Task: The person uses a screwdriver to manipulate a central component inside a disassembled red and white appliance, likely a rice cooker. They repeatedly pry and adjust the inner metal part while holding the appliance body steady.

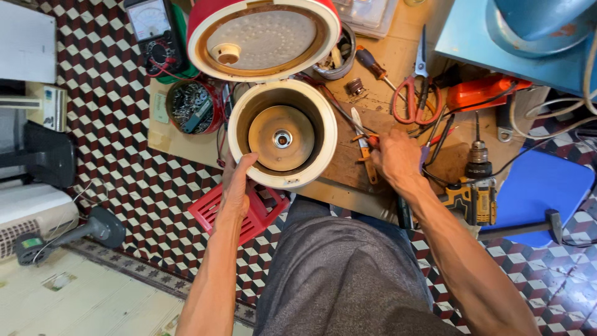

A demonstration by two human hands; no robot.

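We see the cream rice cooker (283, 134) standing upright on the wooden bench, its red lid (262, 37) tipped open, the pot empty above its round heating plate (282, 138).

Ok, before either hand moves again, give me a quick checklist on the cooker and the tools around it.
1. Left hand steadying the open rice cooker at its rim: ok.
2. Lid tipped fully back: ok.
3. Heating plate bare, no inner pot: ok.
4. Right hand grip on a tool among the screwdrivers: cannot tell.
5. Scissors apart from the right hand: ok.
6. Drill lying at the bench edge: not ok.
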